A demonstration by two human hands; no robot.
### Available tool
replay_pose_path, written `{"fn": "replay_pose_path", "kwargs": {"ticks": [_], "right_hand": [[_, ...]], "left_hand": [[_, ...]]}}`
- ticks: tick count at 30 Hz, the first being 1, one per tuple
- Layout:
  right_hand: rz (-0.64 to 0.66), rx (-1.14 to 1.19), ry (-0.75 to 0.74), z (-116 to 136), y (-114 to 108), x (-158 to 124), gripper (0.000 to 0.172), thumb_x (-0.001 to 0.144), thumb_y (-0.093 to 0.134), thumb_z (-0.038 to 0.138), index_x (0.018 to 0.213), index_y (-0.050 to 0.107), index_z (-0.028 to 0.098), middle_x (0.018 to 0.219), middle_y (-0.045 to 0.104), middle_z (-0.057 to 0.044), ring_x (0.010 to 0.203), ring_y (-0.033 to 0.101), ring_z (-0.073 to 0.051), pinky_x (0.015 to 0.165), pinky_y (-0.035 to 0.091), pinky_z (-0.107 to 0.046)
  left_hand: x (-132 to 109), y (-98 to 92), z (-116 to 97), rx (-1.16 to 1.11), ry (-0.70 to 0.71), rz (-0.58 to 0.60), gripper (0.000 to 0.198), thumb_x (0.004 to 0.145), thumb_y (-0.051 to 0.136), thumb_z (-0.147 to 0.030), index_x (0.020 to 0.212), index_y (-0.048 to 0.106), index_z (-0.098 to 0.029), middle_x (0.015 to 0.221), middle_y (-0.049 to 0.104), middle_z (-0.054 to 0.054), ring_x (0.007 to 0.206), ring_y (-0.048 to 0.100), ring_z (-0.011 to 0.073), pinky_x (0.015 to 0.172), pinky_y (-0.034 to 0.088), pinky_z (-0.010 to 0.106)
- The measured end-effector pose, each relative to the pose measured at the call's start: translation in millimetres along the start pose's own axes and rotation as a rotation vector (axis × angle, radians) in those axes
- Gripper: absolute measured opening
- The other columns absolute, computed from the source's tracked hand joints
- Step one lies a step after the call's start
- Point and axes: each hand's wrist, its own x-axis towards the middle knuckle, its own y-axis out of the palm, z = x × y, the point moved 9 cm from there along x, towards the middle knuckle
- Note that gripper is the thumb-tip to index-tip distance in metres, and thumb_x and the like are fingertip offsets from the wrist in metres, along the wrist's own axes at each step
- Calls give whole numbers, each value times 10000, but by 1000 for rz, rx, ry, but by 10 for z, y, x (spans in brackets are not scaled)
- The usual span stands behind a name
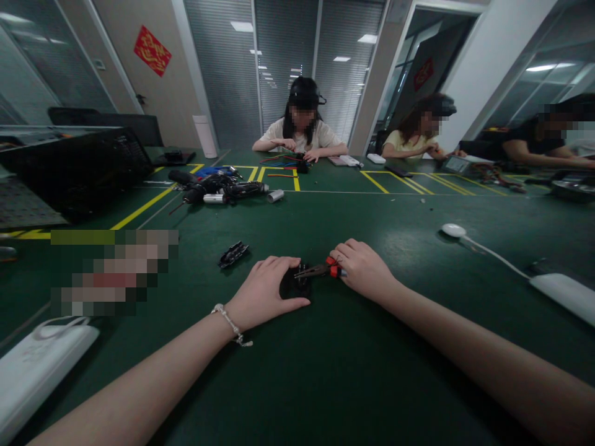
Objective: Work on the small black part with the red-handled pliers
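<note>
Green covers the wide table point(395, 384), and everything lies or stands upon it. At the far left is a large black case point(106, 170); across the table, a person point(320, 133) bends over thin coloured wires point(281, 162). A long white box point(51, 359) lies at the near left, well apart from the work.

In the middle, the left hand point(263, 291) holds a small black part point(289, 288) to the table, its thumb and fingers moderately spread around it. The right hand point(365, 266) is closed around the red handles of the pliers point(320, 270), whose tips are over this part. The spot is dark and small, so I cannot tell whether the tips grip something.

I judge that the step in hand is plier work on the held part; the next move calls for a firm left hand and fine control of the tips.

Another black piece point(233, 254) lies near the left fingers, and a thin bracelet point(229, 321) circles the left wrist.
</note>
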Motion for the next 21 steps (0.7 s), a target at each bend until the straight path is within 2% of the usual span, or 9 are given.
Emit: {"fn": "replay_pose_path", "kwargs": {"ticks": [15, 21], "right_hand": [[1, -20, -10, 43, -36, 16, 247, 697, 488, 146, 932, 560, 121, 871, 555, -89, 781, 423, -198, 664, 315, -296], [21, 8, 10, 19, 12, 10, 252, 688, 503, 157, 932, 559, 126, 874, 555, -84, 780, 425, -197, 657, 320, -292]], "left_hand": [[4, 0, 16, 18, -11, -37, 594, 664, 571, -564, 1133, 423, -232, 1143, 505, 36, 1049, 446, 248, 876, 346, 399], [3, 13, 30, 7, -9, -24, 579, 673, 563, -564, 1135, 420, -246, 1146, 502, 31, 1056, 441, 251, 871, 349, 398]]}}
